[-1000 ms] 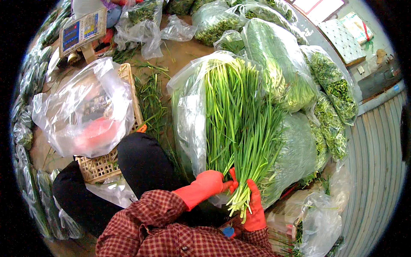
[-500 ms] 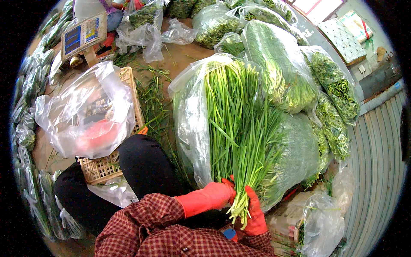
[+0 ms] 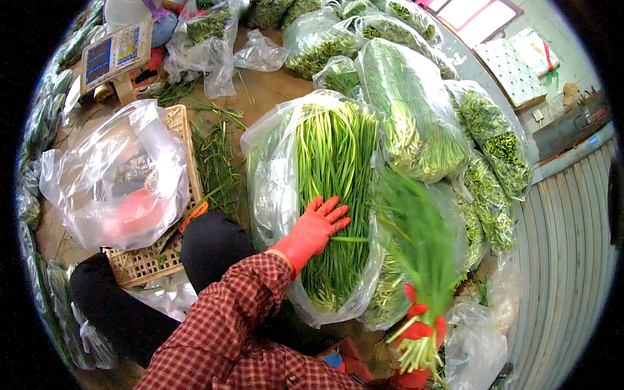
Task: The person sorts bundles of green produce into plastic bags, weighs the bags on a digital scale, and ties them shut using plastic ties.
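Bunch (image 3: 421, 253) swung rightward in clenched right grip (image 3: 415, 329); splayed left grip (image 3: 311, 234) over greens (image 3: 338, 153); bags (image 3: 416, 110) beyond.

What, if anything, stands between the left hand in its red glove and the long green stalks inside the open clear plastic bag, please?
Nothing visible: the red-gloved left hand lies spread over the long green stalks. The clear plastic bag is open there, its film lying to either side.

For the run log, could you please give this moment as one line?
left grip: open, over bagged greens | right grip: closed on loose bunch | crate: clear bag on top
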### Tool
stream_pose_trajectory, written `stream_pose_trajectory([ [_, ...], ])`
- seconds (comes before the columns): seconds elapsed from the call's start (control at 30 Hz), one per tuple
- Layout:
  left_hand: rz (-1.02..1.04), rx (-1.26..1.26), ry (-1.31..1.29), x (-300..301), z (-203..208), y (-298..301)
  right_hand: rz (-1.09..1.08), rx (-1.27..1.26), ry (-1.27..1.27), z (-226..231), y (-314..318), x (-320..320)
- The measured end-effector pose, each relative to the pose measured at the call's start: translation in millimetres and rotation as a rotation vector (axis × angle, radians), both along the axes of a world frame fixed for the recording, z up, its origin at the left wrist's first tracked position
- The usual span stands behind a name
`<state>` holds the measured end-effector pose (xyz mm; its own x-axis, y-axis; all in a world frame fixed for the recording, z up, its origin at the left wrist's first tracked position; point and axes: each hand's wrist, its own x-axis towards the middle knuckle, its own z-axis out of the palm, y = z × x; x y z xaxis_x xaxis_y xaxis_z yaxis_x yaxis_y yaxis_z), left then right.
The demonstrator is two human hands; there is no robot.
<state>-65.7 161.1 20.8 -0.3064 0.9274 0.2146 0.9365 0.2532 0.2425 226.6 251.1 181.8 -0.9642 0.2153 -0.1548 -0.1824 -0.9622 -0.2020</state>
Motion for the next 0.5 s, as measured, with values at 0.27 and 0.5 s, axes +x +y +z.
stream_pose_trajectory([
  [0.27,0.051,-0.024,-0.010,6,42,-22,-0.130,0.474,0.157,45,-27,-72],
  [0.5,0.272,0.593,-0.478,-25,103,-121,0.166,0.598,0.319,19,-25,-162],
])
